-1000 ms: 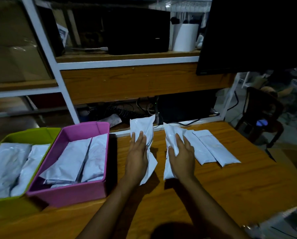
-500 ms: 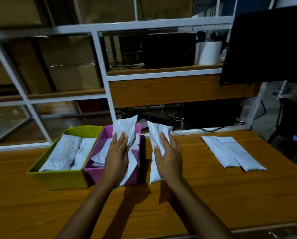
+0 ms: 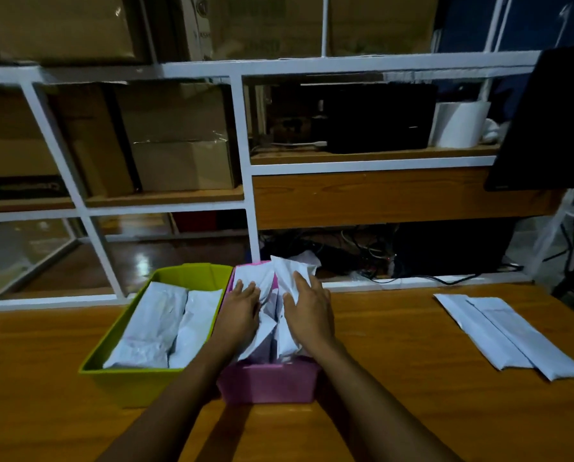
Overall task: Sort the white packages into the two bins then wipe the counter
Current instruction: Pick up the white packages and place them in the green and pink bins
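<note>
1. While our left hand (image 3: 240, 310) and right hand (image 3: 309, 311) each clamp a white package (image 3: 257, 278) in the pink bin (image 3: 269, 385), sorting looks nearly done.
2. We judge two packages (image 3: 499, 331) on the tabletop (image 3: 395, 355) and the wiping remain.

no legible txt; print on cardboard box (image 3: 195, 31) too blurry.

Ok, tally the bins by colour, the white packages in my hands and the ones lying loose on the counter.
Green bin: 1
Pink bin: 1
Held white packages, one each in left hand and right hand: 2
Loose white packages on the counter: 2
Total: 6
</note>
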A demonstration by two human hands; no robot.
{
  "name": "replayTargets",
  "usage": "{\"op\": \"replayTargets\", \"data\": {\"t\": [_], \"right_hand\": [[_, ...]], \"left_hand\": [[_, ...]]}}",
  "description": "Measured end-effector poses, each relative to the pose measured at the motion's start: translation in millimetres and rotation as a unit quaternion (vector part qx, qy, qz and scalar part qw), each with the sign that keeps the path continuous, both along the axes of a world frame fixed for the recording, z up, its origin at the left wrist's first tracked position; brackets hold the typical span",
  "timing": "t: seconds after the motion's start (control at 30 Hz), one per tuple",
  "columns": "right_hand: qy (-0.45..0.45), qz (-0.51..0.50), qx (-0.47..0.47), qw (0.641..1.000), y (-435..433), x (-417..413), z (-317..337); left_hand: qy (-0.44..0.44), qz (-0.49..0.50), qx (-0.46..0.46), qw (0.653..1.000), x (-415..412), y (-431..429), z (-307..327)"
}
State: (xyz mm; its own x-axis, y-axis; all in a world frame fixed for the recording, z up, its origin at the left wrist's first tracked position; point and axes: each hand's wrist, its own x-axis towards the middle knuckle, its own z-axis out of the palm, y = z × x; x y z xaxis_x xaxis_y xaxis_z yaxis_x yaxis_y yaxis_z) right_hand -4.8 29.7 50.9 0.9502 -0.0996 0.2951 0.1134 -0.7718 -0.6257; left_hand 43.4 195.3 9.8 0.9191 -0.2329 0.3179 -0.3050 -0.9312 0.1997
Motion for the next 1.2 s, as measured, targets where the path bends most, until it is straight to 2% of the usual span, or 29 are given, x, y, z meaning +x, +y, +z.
{"op": "replayTargets", "data": {"t": [0.07, 0.13, 0.27, 0.4, 0.47, 0.53, 0.6, 0.7, 0.8, 1.0, 1.2], "right_hand": [[0.017, -0.014, -0.023, 1.000, 11, 19, -9], [0.037, -0.029, -0.042, 0.998, 20, 37, -21], [0.101, -0.045, -0.105, 0.988, 33, 60, -50], [0.118, -0.021, -0.188, 0.975, 37, 71, -70], [0.125, 0.029, -0.222, 0.967, 32, 78, -68], [0.184, 0.093, -0.242, 0.948, 25, 83, -57], [0.281, 0.134, -0.271, 0.911, 21, 84, -46], [0.376, 0.161, -0.308, 0.859, 19, 91, -46], [0.393, 0.171, -0.319, 0.845, 18, 99, -57], [0.400, 0.167, -0.317, 0.844, 18, 100, -71], [0.366, 0.153, -0.291, 0.871, 20, 96, -74]], "left_hand": [[0.026, -0.008, 0.010, 1.000, 17, 0, -9], [0.056, -0.005, 0.057, 0.997, 28, 0, -25], [0.184, 0.001, 0.147, 0.972, 41, 2, -63], [0.260, -0.014, 0.118, 0.958, 62, 8, -47], [0.274, -0.067, 0.157, 0.946, 74, 13, -33], [0.321, -0.099, 0.189, 0.923, 77, 16, -21], [0.358, -0.082, 0.229, 0.901, 83, 17, -24], [0.362, -0.088, 0.331, 0.867, 83, 8, -29], [0.355, -0.087, 0.340, 0.867, 80, 1, -33], [0.368, -0.034, 0.299, 0.880, 95, 7, -71], [0.359, -0.034, 0.233, 0.903, 80, 6, -51]]}}
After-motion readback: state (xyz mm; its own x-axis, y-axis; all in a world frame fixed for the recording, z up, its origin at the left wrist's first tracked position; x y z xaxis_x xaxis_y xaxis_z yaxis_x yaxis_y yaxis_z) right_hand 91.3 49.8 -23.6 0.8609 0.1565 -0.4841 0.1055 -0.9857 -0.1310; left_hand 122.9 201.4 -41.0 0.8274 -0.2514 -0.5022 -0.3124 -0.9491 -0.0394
